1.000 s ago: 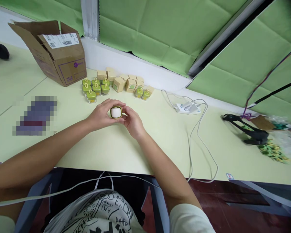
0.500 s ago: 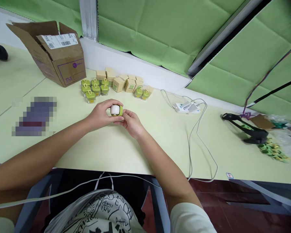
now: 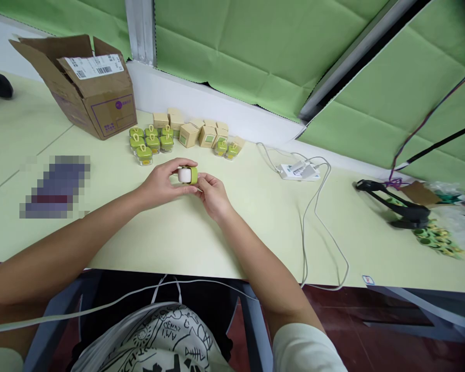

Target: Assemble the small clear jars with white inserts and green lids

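Observation:
In the middle of the head view, my left hand grips a small green-lidded jar between thumb and fingers. The jar is tipped on its side, its white rounded body toward my left palm and its green lid facing right. My right hand is closed, thumb and fingers pinched at the lid's lower right edge; its fingertips partly hide what they grip there. Behind my hands stand several clear jars with green lids and loop handles, and two more such jars sit farther right.
Small cardboard boxes line the wall side of the table. A large open carton stands at back left, near a blurred-out rectangle. To the right lie a white power strip with trailing cables, a black strap-like device and a bag of green pieces.
The held jar has shifted slightly right and turned a little, so more of its green lid shows. My right fingers have moved slightly right, to the lid's edge.

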A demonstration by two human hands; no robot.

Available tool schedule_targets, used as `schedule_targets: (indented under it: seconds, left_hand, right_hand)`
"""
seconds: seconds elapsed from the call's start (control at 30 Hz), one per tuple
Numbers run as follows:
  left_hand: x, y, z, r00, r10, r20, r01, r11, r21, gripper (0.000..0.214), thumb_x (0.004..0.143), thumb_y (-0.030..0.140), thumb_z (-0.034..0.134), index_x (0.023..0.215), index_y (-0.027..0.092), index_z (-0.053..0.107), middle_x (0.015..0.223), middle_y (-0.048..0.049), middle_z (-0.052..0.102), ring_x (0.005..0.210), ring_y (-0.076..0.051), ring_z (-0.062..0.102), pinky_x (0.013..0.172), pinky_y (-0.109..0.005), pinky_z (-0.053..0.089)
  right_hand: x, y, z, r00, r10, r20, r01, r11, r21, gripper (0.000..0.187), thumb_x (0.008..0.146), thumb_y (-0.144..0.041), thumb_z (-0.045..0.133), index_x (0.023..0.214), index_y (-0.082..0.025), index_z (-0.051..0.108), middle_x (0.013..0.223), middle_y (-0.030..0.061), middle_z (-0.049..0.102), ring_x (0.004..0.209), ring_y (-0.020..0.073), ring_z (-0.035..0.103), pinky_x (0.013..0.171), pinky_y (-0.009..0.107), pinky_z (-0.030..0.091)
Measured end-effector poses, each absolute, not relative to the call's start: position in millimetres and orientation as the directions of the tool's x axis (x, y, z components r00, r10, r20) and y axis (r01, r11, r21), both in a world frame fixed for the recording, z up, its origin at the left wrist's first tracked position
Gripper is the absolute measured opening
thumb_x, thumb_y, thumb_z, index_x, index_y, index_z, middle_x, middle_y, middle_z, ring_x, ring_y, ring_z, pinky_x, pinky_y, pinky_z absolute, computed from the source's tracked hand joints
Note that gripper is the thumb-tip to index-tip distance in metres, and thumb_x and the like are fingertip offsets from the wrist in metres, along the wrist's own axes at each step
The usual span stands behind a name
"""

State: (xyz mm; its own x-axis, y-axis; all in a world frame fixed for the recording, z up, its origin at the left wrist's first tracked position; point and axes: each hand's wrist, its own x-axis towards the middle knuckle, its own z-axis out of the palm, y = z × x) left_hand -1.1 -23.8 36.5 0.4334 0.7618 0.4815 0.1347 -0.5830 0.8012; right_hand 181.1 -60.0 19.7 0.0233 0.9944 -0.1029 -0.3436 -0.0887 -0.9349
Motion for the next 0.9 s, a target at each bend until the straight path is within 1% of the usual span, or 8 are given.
schedule_targets:
  seconds: [0.17,0.33,0.43,0.53,0.63,0.7,0.77,0.9]
  left_hand:
    - [1.0,-13.2,31.0,0.407,0.807,0.428,-0.052,-0.447,0.893,0.055,0.085,0.057,0.084,0.124,0.023,0.069,0.135,-0.0139,0.072,0.126,-0.029,0.070,0.105,-0.048,0.062]
    - [-8.0,9.3,21.6,0.360,0.844,0.397,-0.023,-0.418,0.908,0.054,0.080,0.054,0.088,0.117,0.020,0.070,0.134,-0.0142,0.072,0.114,-0.026,0.073,0.099,-0.047,0.065]
    - [-12.5,13.2,23.1,0.294,0.868,0.400,0.029,-0.426,0.904,0.053,0.084,0.060,0.083,0.115,0.020,0.069,0.128,-0.0137,0.073,0.111,-0.025,0.072,0.094,-0.045,0.066]
    - [-9.8,2.5,30.3,0.337,0.831,0.443,-0.006,-0.469,0.883,0.060,0.093,0.073,0.067,0.126,0.023,0.067,0.138,-0.0146,0.069,0.126,-0.029,0.067,0.098,-0.045,0.064]
    - [-2.6,-11.4,33.8,0.390,0.770,0.504,-0.023,-0.539,0.842,0.078,0.093,0.085,0.056,0.148,0.029,0.056,0.163,-0.0137,0.052,0.152,-0.033,0.048,0.115,-0.049,0.054]
    - [-0.3,-13.1,31.1,0.404,0.769,0.496,0.045,-0.559,0.828,0.088,0.089,0.087,0.061,0.155,0.030,0.049,0.167,-0.0144,0.046,0.156,-0.035,0.043,0.120,-0.051,0.049]
    - [-3.0,-6.1,26.7,0.411,0.765,0.496,0.077,-0.571,0.817,0.097,0.082,0.090,0.066,0.154,0.028,0.049,0.166,-0.0168,0.047,0.154,-0.036,0.045,0.119,-0.053,0.049]
    - [-17.5,15.7,24.8,0.345,0.770,0.537,0.198,-0.619,0.760,0.088,0.079,0.082,0.077,0.147,0.030,0.056,0.167,-0.0159,0.047,0.145,-0.034,0.052,0.112,-0.049,0.051]
  right_hand:
    - [184.2,-57.1,15.4,0.035,0.998,-0.054,-0.342,-0.039,-0.939,0.037,0.079,-0.052,0.089,0.090,-0.021,0.072,0.096,0.0031,0.079,0.096,0.0189,0.075,0.094,0.038,0.066]
    - [189.3,-56.1,19.5,0.045,0.998,-0.040,-0.370,-0.021,-0.929,0.031,0.080,-0.045,0.089,0.088,-0.021,0.070,0.096,0.0029,0.079,0.094,0.0175,0.074,0.096,0.038,0.066]
    - [189.0,-57.3,23.4,0.049,0.998,-0.029,-0.363,-0.009,-0.932,0.029,0.081,-0.043,0.088,0.085,-0.021,0.068,0.097,0.0027,0.078,0.096,0.0174,0.074,0.097,0.038,0.065]
    - [185.0,-58.6,23.5,0.066,0.997,-0.028,-0.350,-0.004,-0.937,0.032,0.080,-0.045,0.089,0.084,-0.022,0.068,0.095,0.0022,0.078,0.095,0.0180,0.074,0.094,0.037,0.066]
    - [179.8,-60.8,21.8,0.057,0.998,-0.001,-0.339,0.018,-0.941,0.036,0.079,-0.051,0.089,0.087,-0.022,0.070,0.092,0.0013,0.077,0.091,0.0174,0.073,0.091,0.037,0.067]
    - [177.4,-63.2,22.7,0.023,1.000,0.019,-0.331,0.026,-0.943,0.037,0.080,-0.054,0.089,0.088,-0.022,0.072,0.093,0.0015,0.076,0.091,0.0171,0.072,0.092,0.038,0.067]
    - [176.8,-65.8,25.9,-0.003,1.000,0.018,-0.333,0.016,-0.943,0.036,0.079,-0.053,0.089,0.087,-0.022,0.071,0.093,0.0019,0.076,0.092,0.0172,0.071,0.094,0.038,0.067]
    - [180.1,-68.2,34.2,-0.028,0.999,0.018,-0.354,0.007,-0.935,0.035,0.078,-0.049,0.090,0.085,-0.022,0.070,0.093,0.0025,0.075,0.093,0.0186,0.072,0.093,0.038,0.067]
